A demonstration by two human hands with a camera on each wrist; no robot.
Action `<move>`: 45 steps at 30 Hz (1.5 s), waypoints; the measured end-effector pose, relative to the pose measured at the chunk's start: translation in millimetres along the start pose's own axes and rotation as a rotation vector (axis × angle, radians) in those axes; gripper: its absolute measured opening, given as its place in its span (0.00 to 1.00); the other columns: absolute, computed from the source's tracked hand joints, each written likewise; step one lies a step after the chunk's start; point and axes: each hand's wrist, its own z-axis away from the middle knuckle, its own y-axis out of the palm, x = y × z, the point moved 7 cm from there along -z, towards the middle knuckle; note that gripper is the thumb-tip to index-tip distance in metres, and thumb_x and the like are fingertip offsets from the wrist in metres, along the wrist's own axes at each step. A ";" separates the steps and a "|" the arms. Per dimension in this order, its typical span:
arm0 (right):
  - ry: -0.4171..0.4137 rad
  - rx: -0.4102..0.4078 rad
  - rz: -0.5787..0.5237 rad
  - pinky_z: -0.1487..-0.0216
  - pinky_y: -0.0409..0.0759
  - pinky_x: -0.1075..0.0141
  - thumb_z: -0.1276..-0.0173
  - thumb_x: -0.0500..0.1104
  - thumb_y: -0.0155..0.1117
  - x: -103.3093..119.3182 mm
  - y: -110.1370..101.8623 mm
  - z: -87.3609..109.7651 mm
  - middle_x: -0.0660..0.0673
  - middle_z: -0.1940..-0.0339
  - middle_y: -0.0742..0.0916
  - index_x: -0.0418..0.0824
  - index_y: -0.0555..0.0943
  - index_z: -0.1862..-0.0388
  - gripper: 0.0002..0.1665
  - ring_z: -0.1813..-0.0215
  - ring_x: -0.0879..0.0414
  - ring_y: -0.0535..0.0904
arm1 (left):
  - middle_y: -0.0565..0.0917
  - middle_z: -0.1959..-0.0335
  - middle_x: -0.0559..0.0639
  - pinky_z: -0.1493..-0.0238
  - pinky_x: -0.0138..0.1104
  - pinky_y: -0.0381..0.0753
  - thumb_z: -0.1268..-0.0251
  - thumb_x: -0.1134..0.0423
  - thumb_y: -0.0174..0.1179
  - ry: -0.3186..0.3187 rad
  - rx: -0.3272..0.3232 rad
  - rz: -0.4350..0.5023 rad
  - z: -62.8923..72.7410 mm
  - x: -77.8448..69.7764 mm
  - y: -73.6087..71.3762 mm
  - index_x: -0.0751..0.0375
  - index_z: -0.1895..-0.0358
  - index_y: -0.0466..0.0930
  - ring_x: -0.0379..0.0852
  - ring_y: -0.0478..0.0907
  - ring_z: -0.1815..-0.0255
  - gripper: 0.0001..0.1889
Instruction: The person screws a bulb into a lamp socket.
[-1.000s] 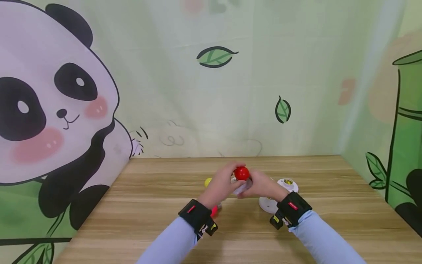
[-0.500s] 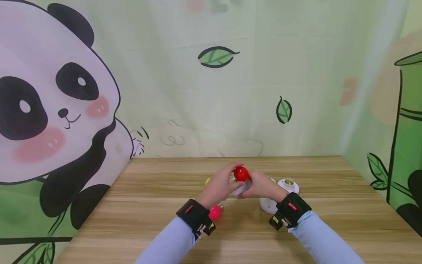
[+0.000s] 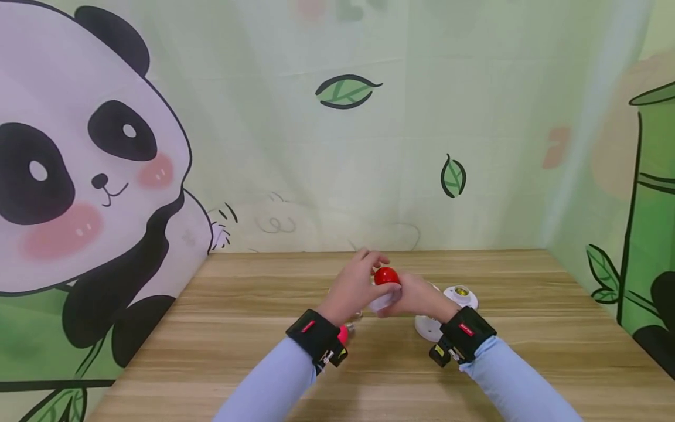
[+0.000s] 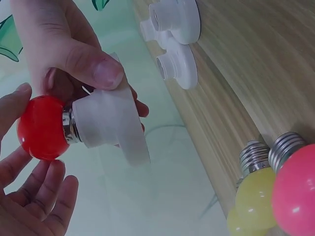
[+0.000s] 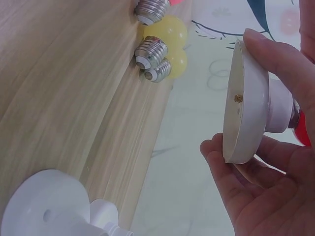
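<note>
My right hand (image 3: 419,296) grips a white lamp holder (image 4: 101,118) by its round base, thumb on one side and fingers on the other. A red light bulb (image 4: 43,128) sits in the holder's socket, a narrow band of its metal screw base still showing. Around the red globe, my left hand (image 3: 350,287) has its fingers spread, with thumb and fingertips right at the globe's edge in the left wrist view. From the right wrist view, the holder's hollow underside (image 5: 234,113) shows a brass screw. Both hands are raised over the table.
More white lamp holders (image 4: 184,22) stand on the wooden table (image 3: 253,351), beside and beyond my right wrist. A pink bulb (image 4: 298,191) and yellow bulbs (image 4: 256,196) lie near my left forearm. A panda-print cloth (image 3: 263,146) hangs behind the table.
My left fingers have loosened and lifted off the top of the red bulb, and the left hand has turned a little. The right hand keeps the lamp holder in nearly the same place.
</note>
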 end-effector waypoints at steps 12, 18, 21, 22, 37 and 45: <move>0.007 0.006 -0.019 0.47 0.80 0.58 0.50 0.46 0.80 -0.2 -0.2 -0.4 0.49 0.50 0.85 0.44 0.75 0.40 0.37 0.52 0.55 0.81 | 0.78 0.51 0.47 0.57 0.28 0.78 0.43 0.52 0.69 -0.005 0.037 0.025 -3.5 4.3 -0.3 0.56 0.47 0.79 0.43 0.75 0.54 0.23; 0.018 0.001 -0.023 0.46 0.80 0.56 0.50 0.48 0.79 -1.9 -0.5 0.5 0.48 0.51 0.85 0.43 0.76 0.43 0.36 0.52 0.54 0.80 | 0.80 0.50 0.47 0.54 0.32 0.79 0.40 0.56 0.68 -0.002 0.117 0.102 -6.3 9.6 -1.5 0.56 0.44 0.79 0.44 0.75 0.52 0.21; 0.019 -0.002 -0.016 0.47 0.79 0.56 0.51 0.49 0.79 -3.2 -0.6 0.3 0.48 0.52 0.85 0.42 0.77 0.45 0.35 0.53 0.54 0.80 | 0.81 0.48 0.48 0.48 0.36 0.79 0.39 0.60 0.67 0.019 0.173 0.129 -6.9 10.2 -1.7 0.56 0.42 0.78 0.44 0.76 0.49 0.21; 0.016 -0.003 -0.010 0.47 0.79 0.56 0.51 0.50 0.79 -3.4 -0.4 0.4 0.48 0.52 0.85 0.41 0.77 0.45 0.35 0.53 0.55 0.80 | 0.81 0.46 0.48 0.45 0.38 0.78 0.39 0.61 0.66 0.026 0.191 0.134 -6.9 10.0 -1.8 0.56 0.41 0.78 0.45 0.77 0.47 0.22; 0.039 -0.001 0.022 0.46 0.79 0.55 0.52 0.54 0.80 -4.4 2.1 1.5 0.49 0.51 0.86 0.44 0.77 0.45 0.36 0.52 0.55 0.81 | 0.77 0.42 0.50 0.49 0.34 0.80 0.42 0.52 0.69 0.007 0.215 0.040 -3.1 7.4 -1.8 0.53 0.36 0.73 0.46 0.76 0.47 0.30; 0.019 -0.001 -0.023 0.46 0.79 0.56 0.51 0.52 0.80 -0.3 1.9 0.6 0.51 0.52 0.86 0.47 0.77 0.44 0.35 0.53 0.56 0.81 | 0.74 0.62 0.48 0.64 0.28 0.79 0.48 0.42 0.70 -0.093 0.073 -0.132 -2.9 0.9 -8.7 0.57 0.53 0.74 0.42 0.74 0.65 0.28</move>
